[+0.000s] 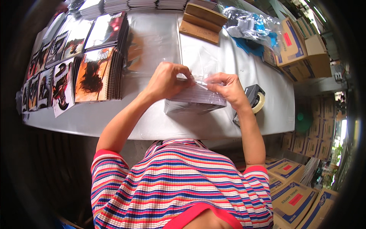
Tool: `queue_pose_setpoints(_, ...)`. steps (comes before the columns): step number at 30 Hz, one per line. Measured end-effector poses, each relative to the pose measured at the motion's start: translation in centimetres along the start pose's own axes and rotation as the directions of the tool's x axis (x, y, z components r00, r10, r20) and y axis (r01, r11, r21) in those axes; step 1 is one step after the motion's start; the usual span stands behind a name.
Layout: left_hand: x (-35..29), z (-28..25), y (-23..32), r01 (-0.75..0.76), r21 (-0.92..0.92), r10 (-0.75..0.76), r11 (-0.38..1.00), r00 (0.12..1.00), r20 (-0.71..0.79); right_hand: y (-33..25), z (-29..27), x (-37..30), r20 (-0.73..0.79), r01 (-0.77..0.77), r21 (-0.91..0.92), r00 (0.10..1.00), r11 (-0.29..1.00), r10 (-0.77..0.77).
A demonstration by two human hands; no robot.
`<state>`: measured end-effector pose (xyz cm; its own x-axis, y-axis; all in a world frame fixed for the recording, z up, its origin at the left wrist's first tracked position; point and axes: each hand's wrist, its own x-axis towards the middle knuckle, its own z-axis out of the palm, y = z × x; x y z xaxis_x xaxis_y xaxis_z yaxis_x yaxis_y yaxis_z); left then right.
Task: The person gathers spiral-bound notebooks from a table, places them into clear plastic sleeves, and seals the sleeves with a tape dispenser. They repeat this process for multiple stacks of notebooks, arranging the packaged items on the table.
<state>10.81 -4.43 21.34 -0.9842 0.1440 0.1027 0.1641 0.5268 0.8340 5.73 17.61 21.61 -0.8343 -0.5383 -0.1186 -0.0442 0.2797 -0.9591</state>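
In front of me a stack of notebooks (196, 100) lies on the table, covered in clear plastic film (206, 63) that gathers and creases at its top far edge. My left hand (169, 79) is closed over the left part of this edge, thumb and fingers pinching the film. From the other side, my right hand (228, 88) pinches the film near the stack's right end, its fingertips a short way from the left ones. A black tape dispenser (249, 101) with a roll of clear tape stands beside my right wrist.
Several piles of spiral notebooks (95, 78) with printed covers fill the table's left side. Flat clear plastic sheets (152, 42) lie beyond my left hand. Farther back are a brown cardboard piece (203, 23), crumpled plastic packaging (253, 26) and a carton (301, 53). More cartons (291, 198) stand at lower right.
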Motion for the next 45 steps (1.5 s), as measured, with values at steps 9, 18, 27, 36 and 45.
queue_pose_setpoints(9,-4.1,1.1,1.0,-0.449,0.283,0.422,0.848,0.894,0.153,-3.3,4.5,-6.1,0.12,0.191,-0.976,0.877,0.108,-0.465)
queue_pose_setpoints(18,-5.2,4.0,-2.2,-0.695,0.481,0.802,0.534,0.597,-0.028,7.9,-4.6,-16.1,-0.911,-0.535,-0.364,0.374,0.763,-0.173)
queue_pose_setpoints(27,-4.7,3.9,-2.2,-0.735,0.452,0.828,0.505,0.56,-0.015,15.4,-9.0,-15.8,-0.611,-0.425,0.52,0.421,0.741,0.67)
queue_pose_setpoints(36,-4.7,3.9,-2.5,-0.724,0.444,0.818,0.528,0.574,-0.035,18.1,-3.3,-22.3,-0.619,0.19,0.735,0.582,0.652,0.528)
queue_pose_setpoints(45,-4.7,4.7,-2.7,-0.718,0.43,0.83,0.547,0.534,-0.165,8.2,0.4,-17.8,-0.957,-0.324,-0.243,0.234,0.914,-0.172)
